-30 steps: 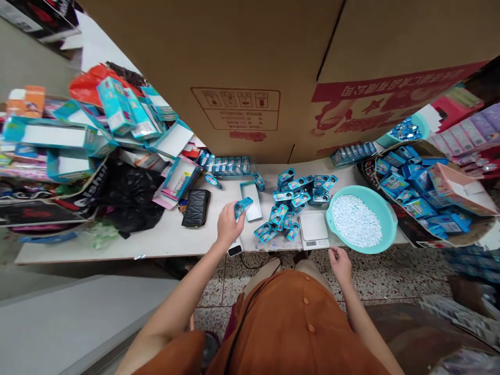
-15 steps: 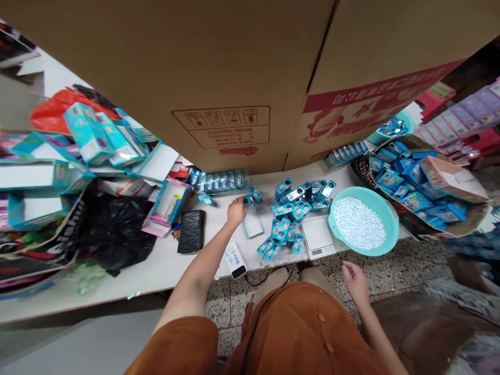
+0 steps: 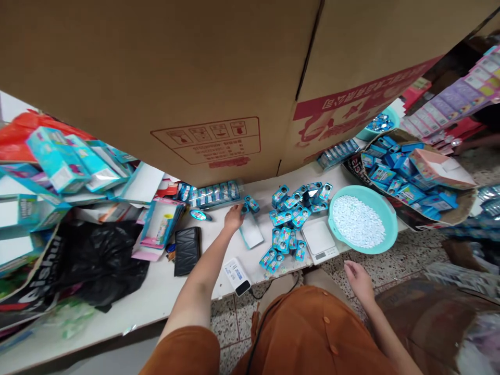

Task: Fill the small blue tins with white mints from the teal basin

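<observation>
My left hand (image 3: 233, 216) reaches across the white table (image 3: 156, 291) to the far end of a shallow white tray (image 3: 252, 233). Its fingers are curled round a small blue case (image 3: 245, 208), close beside another blue case (image 3: 252, 203). My right hand (image 3: 357, 278) hangs past the table's front edge over the speckled floor, fingers loosely apart, holding nothing. A heap of the same blue cases (image 3: 292, 219) lies right of the tray. A small white scale (image 3: 319, 238) and a teal basin (image 3: 387, 209) of white pellets stand beyond the heap.
A huge cardboard box (image 3: 234, 78) walls off the back of the table. A wrapped row of cases (image 3: 211, 194), a black wallet (image 3: 187, 243), a white power bank (image 3: 237, 273), a black bag (image 3: 101, 255) and open teal cartons (image 3: 58, 161) lie left. A basket of blue boxes (image 3: 406, 177) sits right.
My left hand carried the blue case from the table's front to the far end of the tray. My right hand dropped from the table edge toward my lap.
</observation>
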Motion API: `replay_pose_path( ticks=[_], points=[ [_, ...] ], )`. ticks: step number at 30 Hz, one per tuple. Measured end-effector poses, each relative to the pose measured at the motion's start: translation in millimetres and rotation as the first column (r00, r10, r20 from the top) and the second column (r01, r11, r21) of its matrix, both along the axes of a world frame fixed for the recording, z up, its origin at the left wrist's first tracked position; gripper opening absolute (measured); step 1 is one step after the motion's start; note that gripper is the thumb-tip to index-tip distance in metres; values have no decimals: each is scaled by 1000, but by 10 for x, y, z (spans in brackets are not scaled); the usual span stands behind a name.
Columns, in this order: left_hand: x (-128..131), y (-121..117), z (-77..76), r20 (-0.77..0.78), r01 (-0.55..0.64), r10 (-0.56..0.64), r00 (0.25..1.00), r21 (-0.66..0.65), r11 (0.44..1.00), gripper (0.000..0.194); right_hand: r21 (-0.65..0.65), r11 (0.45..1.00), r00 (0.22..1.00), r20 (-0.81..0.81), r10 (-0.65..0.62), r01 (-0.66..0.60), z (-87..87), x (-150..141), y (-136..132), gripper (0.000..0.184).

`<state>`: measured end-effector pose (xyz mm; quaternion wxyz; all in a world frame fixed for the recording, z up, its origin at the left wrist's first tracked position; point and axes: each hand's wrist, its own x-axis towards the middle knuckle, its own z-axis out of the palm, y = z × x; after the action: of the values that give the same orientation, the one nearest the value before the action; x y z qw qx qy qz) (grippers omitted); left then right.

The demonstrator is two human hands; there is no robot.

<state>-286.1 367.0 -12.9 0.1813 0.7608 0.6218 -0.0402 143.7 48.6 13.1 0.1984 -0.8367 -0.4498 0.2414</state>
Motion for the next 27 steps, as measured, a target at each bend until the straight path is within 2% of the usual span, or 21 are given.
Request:
replay_pose_path(
  ticks=[2, 6, 8, 12, 17, 23, 27],
  points=[
    [-44, 78, -21, -40, 8, -10, 999, -46, 999, 46, -3, 1000, 1000, -6, -5, 5, 28, -11, 21, 35],
    [-131, 266, -40, -108, -27, 4, 994, -213, 977, 71, -1, 1000, 1000, -22, -20, 20, 64, -11, 10, 36],
    [-150, 342, -41, -107, -38, 11, 994, -254, 966, 76, -15, 999, 999, -19, -30, 30, 76, -4, -23, 36],
    [-112, 400, -14, -150, -39, -3, 989, -280, 959, 60, -54, 998, 1000, -12, -26, 26, 104, 12, -110, 36],
    [-29, 275, 8, -203, -34, -33, 979, -319, 947, 40, -80, 997, 1000, 10, -21, 22, 113, 29, -169, 36],
    [-21, 102, -56, -222, -91, 28, 975, -276, 957, 45, -75, 997, 1000, -11, 8, -9, 54, 26, -188, 35],
    [-17, 73, -50, -222, -73, 13, 975, -265, 962, 51, -64, 997, 999, -33, 37, -39, 62, 14, -178, 34]
  ],
)
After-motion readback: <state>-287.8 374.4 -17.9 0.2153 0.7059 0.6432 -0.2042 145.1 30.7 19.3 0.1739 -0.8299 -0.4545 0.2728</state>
